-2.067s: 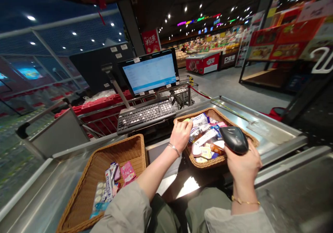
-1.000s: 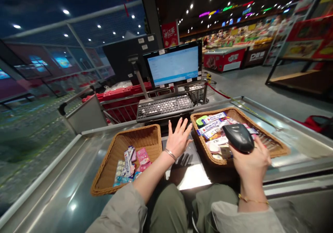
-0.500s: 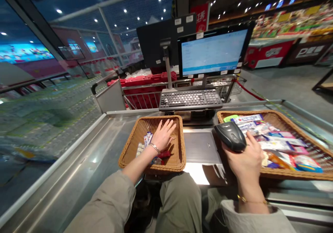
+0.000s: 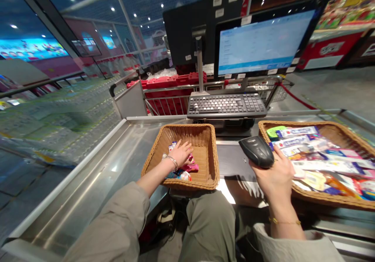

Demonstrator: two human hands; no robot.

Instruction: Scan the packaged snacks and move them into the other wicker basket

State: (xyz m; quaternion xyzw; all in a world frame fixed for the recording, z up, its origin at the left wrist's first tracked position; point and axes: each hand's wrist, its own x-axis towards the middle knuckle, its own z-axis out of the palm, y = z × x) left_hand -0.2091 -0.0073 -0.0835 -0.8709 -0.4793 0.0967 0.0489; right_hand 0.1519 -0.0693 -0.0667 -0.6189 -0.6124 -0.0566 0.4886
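My left hand (image 4: 181, 154) is down inside the left wicker basket (image 4: 216, 156), palm down with the fingers stretched out. Under and around it lie a pink packet (image 4: 191, 168), a round red-and-white wrapped item (image 4: 185, 175) and other small packets partly covered by the hand. My right hand (image 4: 275, 175) grips a black barcode scanner (image 4: 258, 151), held above the counter between the two baskets. Beside that hand stands the larger wicker basket (image 4: 336, 124), filled with candy bars and snack packets such as a long white-and-blue packet (image 4: 297, 132).
Behind the baskets are a black keyboard (image 4: 227, 104) and a lit monitor (image 4: 265, 43), with a second screen (image 4: 202, 24) seen from behind. A metal counter (image 4: 96, 168) runs along the left. A shopping cart (image 4: 172, 104) stands beyond, and stacked bottle packs (image 4: 58, 113) are at far left.
My left hand has dropped lower and nearer in the left basket, onto the packets. The right hand keeps hold of the barcode scanner. The whole view has shifted slightly.
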